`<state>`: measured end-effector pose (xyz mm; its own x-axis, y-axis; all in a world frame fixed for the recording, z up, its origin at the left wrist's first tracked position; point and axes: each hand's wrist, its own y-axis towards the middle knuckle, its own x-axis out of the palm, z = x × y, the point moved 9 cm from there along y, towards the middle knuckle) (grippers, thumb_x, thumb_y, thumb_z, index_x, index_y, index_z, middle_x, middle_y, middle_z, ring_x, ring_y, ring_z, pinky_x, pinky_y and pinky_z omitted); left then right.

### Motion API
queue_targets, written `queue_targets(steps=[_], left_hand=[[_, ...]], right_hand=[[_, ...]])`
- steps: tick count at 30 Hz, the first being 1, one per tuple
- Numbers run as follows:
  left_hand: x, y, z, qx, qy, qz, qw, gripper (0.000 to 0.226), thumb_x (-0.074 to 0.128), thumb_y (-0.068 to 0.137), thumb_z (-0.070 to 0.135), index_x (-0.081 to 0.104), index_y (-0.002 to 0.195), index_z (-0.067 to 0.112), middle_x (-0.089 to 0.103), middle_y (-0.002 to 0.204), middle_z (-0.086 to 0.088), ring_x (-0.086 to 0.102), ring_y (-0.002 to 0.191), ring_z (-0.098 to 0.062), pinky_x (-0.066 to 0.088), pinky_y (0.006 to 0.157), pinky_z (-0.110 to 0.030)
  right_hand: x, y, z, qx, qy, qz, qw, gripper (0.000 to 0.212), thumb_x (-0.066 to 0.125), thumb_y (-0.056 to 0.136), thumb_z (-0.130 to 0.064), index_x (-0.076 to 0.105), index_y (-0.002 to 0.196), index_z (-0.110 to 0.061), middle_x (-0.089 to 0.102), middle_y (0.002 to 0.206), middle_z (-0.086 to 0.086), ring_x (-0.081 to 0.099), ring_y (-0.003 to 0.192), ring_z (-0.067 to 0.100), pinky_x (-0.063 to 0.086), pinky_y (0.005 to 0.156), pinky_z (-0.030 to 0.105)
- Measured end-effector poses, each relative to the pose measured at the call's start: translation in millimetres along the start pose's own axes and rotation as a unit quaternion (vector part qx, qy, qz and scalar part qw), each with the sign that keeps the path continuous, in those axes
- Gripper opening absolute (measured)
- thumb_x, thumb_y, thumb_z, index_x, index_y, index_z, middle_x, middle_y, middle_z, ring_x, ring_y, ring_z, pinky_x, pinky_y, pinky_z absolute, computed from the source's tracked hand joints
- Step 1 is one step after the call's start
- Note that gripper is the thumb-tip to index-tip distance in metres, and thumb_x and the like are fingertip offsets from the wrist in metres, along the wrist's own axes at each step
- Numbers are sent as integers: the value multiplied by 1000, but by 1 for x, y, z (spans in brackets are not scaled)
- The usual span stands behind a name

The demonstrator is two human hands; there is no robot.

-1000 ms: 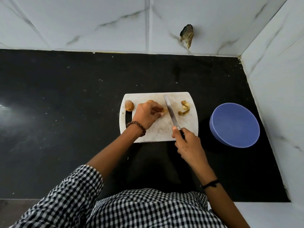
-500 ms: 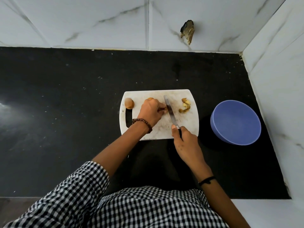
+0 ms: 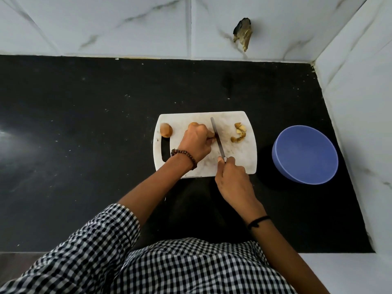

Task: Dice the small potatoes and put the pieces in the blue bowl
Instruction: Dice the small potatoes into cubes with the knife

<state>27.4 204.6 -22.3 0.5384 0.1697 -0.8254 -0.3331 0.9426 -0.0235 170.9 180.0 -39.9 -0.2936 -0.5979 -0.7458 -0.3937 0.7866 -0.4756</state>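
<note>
The left hand (image 3: pixel 196 143) pinned a potato (image 3: pixel 211 135) mid-board (image 3: pixel 233 164), fingers curled on it; the right hand (image 3: pixel 233 179) gripped the knife (image 3: pixel 216 139) beside them. Best: knuckles forward, tips tucked, straight strokes. Pieces (image 3: pixel 239 134) lay near the right edge; the bowl (image 3: pixel 305 154) sat empty.

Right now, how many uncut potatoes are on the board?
1 clearly: the whole potato at the cutting board's far-left end. The potato under the left hand is mostly hidden.

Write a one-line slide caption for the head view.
Left hand steadies a potato while right hand slices with a knife.
</note>
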Motion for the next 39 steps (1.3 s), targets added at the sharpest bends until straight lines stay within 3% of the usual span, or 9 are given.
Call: queue_targets(steps=[4, 10, 15, 20, 24, 28, 30, 33, 39], left_hand=[[0, 0, -2, -6, -7, -2, 1000, 23, 62, 88, 7, 73, 107, 10, 70, 96, -5, 55, 105, -23, 49, 89, -30], [-2, -2, -9, -45, -63, 22, 997, 20, 64, 85, 4, 74, 102, 8, 66, 101, -8, 61, 98, -21, 51, 90, -29], [-6, -6, -18, -88, -137, 50, 985, 18, 70, 82, 4, 74, 99, 6, 63, 88, 5, 62, 78, -5, 44, 72, 1], [-4, -8, -27, -119, -216, 51, 968, 16, 74, 78, 4, 73, 94, 7, 71, 94, 0, 68, 81, -4, 55, 79, -16], [-4, -7, -27, -126, -225, 40, 965, 13, 74, 79, 5, 71, 91, 9, 72, 91, -1, 68, 80, -5, 54, 76, -12], [-4, -7, -24, -124, -218, 30, 968, 14, 75, 80, 10, 71, 93, 9, 72, 91, -2, 68, 80, -7, 53, 74, -10], [-3, -8, -23, -119, -218, 26, 968, 18, 77, 78, 14, 71, 94, 9, 72, 89, -1, 69, 81, -8, 56, 77, -17], [-3, -9, -22, -119, -222, 26, 967, 27, 83, 72, 22, 70, 93, 11, 71, 83, 2, 67, 76, -4, 55, 71, -12], [-5, -11, -25, -108, -206, 40, 972, 20, 75, 78, 8, 70, 98, 9, 70, 94, -2, 64, 76, -3, 49, 69, -3]], right_hand=[[-3, 12, -11, -2, 6, -6, 1000, 44, 25, 109, -43, 48, 119, -6, 61, 113, 18, 63, 102, 38, 51, 83, 46], [-4, 16, -14, -4, -11, -21, 1000, 43, 25, 109, -43, 47, 118, -8, 61, 114, 17, 62, 101, 37, 51, 83, 46], [-2, 4, 2, 6, 7, -73, 997, 45, 24, 108, -49, 48, 118, -12, 61, 108, 13, 64, 96, 33, 54, 85, 50], [-7, -15, 23, 13, 28, -98, 995, 40, 25, 106, -52, 47, 109, -18, 59, 94, 6, 63, 83, 24, 57, 78, 47], [-10, -27, 36, 12, 9, -105, 994, 42, 23, 105, -55, 47, 109, -21, 59, 98, 9, 60, 82, 23, 53, 71, 41], [-16, -36, 47, 20, 4, -115, 993, 42, 26, 106, -54, 51, 104, -20, 56, 89, 3, 55, 72, 16, 44, 64, 34], [-22, -40, 52, 22, 9, -104, 994, 44, 29, 105, -54, 54, 99, -19, 58, 88, 3, 57, 73, 17, 42, 64, 33], [-31, -44, 54, 15, 52, -65, 996, 43, 31, 105, -54, 56, 92, -22, 62, 87, 5, 60, 73, 18, 41, 62, 32], [-34, -46, 55, 16, 124, -18, 992, 39, 36, 104, -55, 57, 92, -26, 64, 89, 5, 63, 74, 16, 46, 67, 33]])
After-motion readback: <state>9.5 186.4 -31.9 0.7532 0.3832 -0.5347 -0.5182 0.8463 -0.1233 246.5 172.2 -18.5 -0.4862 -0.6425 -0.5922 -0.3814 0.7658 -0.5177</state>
